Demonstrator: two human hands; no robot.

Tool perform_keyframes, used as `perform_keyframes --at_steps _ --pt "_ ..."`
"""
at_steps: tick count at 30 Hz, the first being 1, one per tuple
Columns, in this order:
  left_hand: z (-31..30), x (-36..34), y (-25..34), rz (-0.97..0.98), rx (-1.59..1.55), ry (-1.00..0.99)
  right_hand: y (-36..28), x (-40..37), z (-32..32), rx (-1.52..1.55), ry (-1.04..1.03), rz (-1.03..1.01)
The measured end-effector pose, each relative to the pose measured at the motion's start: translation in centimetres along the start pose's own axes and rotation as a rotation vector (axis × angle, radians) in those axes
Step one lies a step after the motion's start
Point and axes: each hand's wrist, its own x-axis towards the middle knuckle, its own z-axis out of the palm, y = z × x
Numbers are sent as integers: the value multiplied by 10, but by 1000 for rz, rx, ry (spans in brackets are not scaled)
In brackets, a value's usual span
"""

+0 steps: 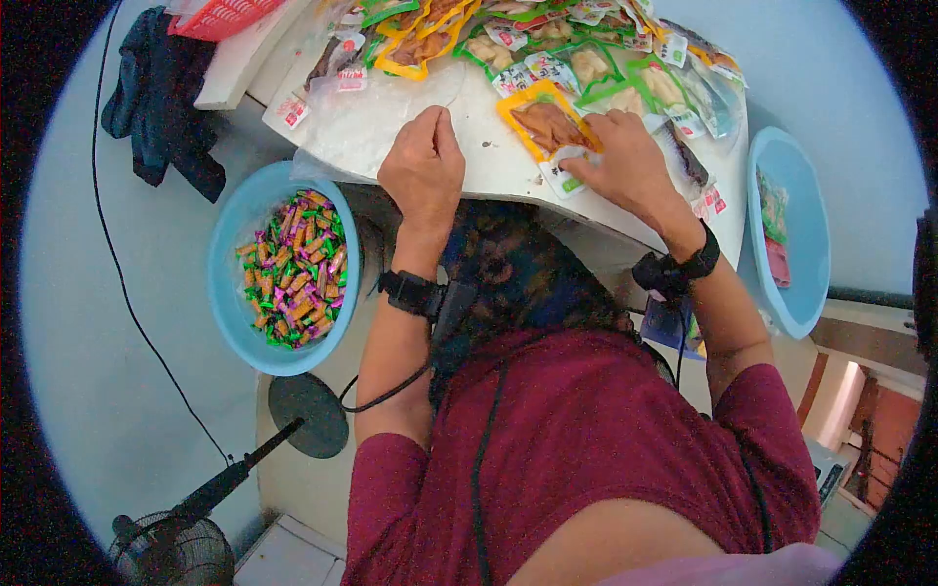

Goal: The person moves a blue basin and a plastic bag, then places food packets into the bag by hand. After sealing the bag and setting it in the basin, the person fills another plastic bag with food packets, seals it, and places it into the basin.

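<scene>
My left hand (423, 163) is closed, thumb against curled fingers, at the table's near edge. Clear plastic bags (376, 122) lie just beside and beyond it; whatever its fingers hold is hidden. My right hand (633, 166) has thumb and fingers at the right end of an orange-edged snack packet (547, 125) with brown food showing through its window. Under that packet's near end is a white and green wrapper (562, 181). Close to the right hand lie a dark packet (684, 154) and green-edged packets (660, 86).
Several packets (532, 39) are heaped at the back of the white table (493, 174). A blue basin (222, 259) of wrapped candies (298, 273) stands left, another blue basin (811, 234) right. A red basket (230, 18), dark cloth (166, 103) and fan (176, 549) are at left.
</scene>
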Motion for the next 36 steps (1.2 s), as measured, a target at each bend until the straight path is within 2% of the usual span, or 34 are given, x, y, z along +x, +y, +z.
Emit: perform_keyframes --at_steps 2,5,7,11,12,16,19,25,31,36 --pt "-6 1 8 -6 0 -18 7 4 2 51 15 13" --pt "-9 1 16 -8 -51 0 10 12 -2 285 -103 178" --pt "-7 -2 18 41 -104 86 9 10 -4 410 -46 199" --pt "-12 -4 22 18 -90 26 9 4 -6 734 205 131" --pt "-13 -5 24 16 -92 16 13 1 -8 778 160 230" --pt "-14 -6 32 -5 -149 20 -4 -7 -26 1377 173 354" --pt "-17 -6 38 -17 -187 14 -11 -10 -30 1488 60 342" --pt "-20 -7 46 -52 -291 44 -24 -9 -20 1705 -14 404" --pt "-17 -6 45 -48 -400 115 -28 -9 -20 1694 -110 428" --pt "-15 -11 53 14 -440 58 -45 -3 -16 1846 -184 373"
